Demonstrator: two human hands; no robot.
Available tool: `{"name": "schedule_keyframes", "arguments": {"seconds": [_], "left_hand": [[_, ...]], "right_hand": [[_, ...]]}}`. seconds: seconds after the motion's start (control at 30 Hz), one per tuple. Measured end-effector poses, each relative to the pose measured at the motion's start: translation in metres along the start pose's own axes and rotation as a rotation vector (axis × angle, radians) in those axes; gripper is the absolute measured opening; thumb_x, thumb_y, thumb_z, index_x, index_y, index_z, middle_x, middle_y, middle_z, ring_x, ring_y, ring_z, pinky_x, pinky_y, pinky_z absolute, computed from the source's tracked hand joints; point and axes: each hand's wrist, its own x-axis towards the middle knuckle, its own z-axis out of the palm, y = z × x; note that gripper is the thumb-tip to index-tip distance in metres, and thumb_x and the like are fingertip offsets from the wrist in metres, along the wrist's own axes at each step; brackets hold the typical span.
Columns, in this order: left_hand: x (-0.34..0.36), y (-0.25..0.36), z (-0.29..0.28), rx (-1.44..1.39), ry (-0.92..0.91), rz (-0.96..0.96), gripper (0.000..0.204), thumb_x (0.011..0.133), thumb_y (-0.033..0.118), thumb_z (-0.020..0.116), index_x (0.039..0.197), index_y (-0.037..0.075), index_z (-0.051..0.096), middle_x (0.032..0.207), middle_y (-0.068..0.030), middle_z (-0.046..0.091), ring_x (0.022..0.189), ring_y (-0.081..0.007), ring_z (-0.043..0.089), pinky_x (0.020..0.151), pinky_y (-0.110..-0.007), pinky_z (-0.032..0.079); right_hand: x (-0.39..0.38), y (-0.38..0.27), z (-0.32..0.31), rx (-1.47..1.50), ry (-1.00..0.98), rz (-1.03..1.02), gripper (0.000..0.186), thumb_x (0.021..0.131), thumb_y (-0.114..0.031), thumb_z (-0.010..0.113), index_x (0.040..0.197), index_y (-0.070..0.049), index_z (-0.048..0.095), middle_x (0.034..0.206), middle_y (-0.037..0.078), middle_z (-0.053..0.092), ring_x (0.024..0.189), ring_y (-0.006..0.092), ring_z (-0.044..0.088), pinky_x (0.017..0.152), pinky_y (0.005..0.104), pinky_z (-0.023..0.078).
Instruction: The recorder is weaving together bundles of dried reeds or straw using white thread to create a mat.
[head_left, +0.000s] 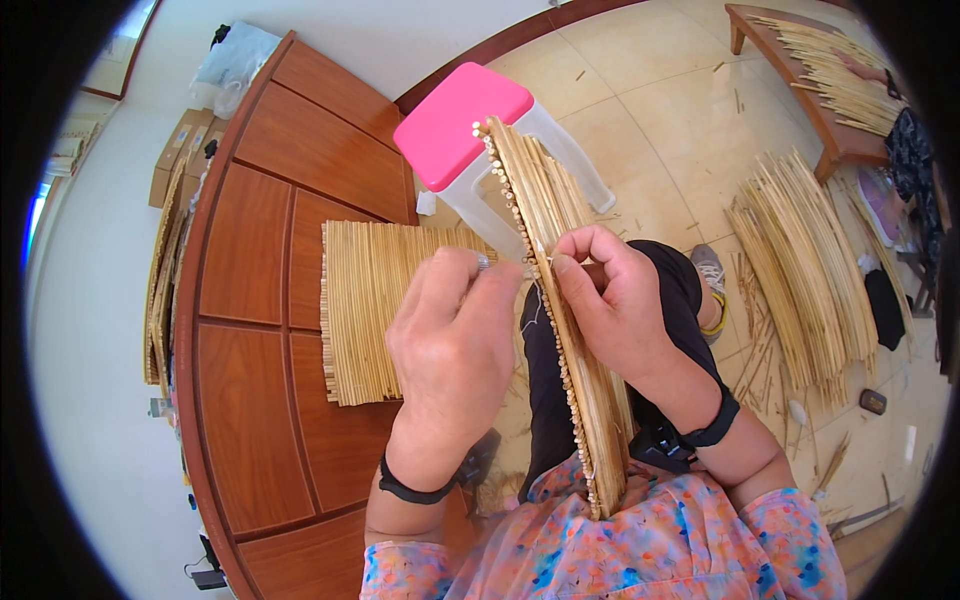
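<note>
A mat of straw-coloured reed stalks [588, 400] stands on edge across my lap, its row of cut stalk ends facing left. Beside that edge, my left hand [450, 335] is closed in a pinch. A small silvery bit shows at its fingers, but what they hold is too small to make out. On the other side, my right hand [615, 300] pinches thumb and forefinger together at a white thread [546, 256] on the mat's upper edge. Its other fingers curl against the reeds. A loose loop of thread hangs below, between the left hand and the mat.
A second reed mat [365, 310] leans against the brown wooden panelled furniture [240, 400] at left. Ahead stands a pink-topped stool [465, 120]. Bundled reeds [805, 280] and loose stalks lie on the tiled floor at right. Another person's hand [865, 70] rests on reeds atop a wooden bench [825, 130].
</note>
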Motion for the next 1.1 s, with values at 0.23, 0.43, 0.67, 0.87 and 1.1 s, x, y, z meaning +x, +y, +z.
{"name": "schedule_keyframes", "arguments": {"seconds": [0.23, 0.43, 0.67, 0.87, 1.1], "left_hand": [[0.011, 0.002, -0.003, 0.027, -0.097, 0.084, 0.013, 0.078, -0.004, 0.072, 0.089, 0.002, 0.069, 0.080, -0.0095, 0.055, 0.066, -0.0251, 0.057, 0.057, -0.035, 0.046], [0.019, 0.005, -0.004, 0.051, -0.126, 0.131, 0.015, 0.077, -0.004, 0.072, 0.090, 0.003, 0.069, 0.078, -0.0086, 0.053, 0.066, -0.0250, 0.057, 0.056, -0.035, 0.046], [0.030, 0.009, -0.008, 0.149, -0.201, 0.207, 0.019, 0.072, -0.001, 0.068, 0.089, 0.008, 0.070, 0.077, -0.0060, 0.050, 0.068, -0.0224, 0.057, 0.055, -0.034, 0.047], [0.041, 0.007, -0.012, 0.176, -0.309, 0.235, 0.015, 0.073, 0.002, 0.069, 0.088, 0.008, 0.070, 0.076, -0.0062, 0.050, 0.069, -0.0246, 0.057, 0.057, -0.036, 0.047], [0.071, -0.022, -0.017, -0.089, -0.552, 0.295, 0.010, 0.078, 0.000, 0.070, 0.087, 0.004, 0.067, 0.081, -0.0095, 0.056, 0.072, -0.0307, 0.058, 0.062, -0.038, 0.047]], "right_hand": [[0.002, 0.007, -0.001, -0.049, 0.012, -0.105, 0.005, 0.092, -0.002, 0.059, 0.094, 0.002, 0.058, 0.080, 0.012, 0.063, 0.064, 0.0165, 0.061, 0.058, 0.0284, 0.049], [0.000, 0.006, 0.003, -0.164, 0.099, -0.178, 0.005, 0.092, -0.002, 0.059, 0.094, 0.001, 0.057, 0.080, 0.015, 0.063, 0.066, 0.0247, 0.064, 0.060, 0.0332, 0.049], [-0.005, 0.005, 0.007, -0.093, 0.148, -0.125, 0.005, 0.092, -0.002, 0.059, 0.095, 0.001, 0.057, 0.080, 0.015, 0.062, 0.065, 0.0251, 0.063, 0.060, 0.0338, 0.049], [-0.003, 0.004, 0.002, -0.118, 0.100, -0.149, 0.005, 0.092, -0.002, 0.060, 0.096, 0.000, 0.057, 0.081, 0.013, 0.062, 0.067, 0.0235, 0.063, 0.062, 0.0322, 0.049], [0.007, 0.006, -0.016, -0.047, -0.184, -0.152, 0.005, 0.092, -0.002, 0.059, 0.098, -0.002, 0.058, 0.081, 0.009, 0.060, 0.066, 0.0175, 0.057, 0.062, 0.0295, 0.047]]}}
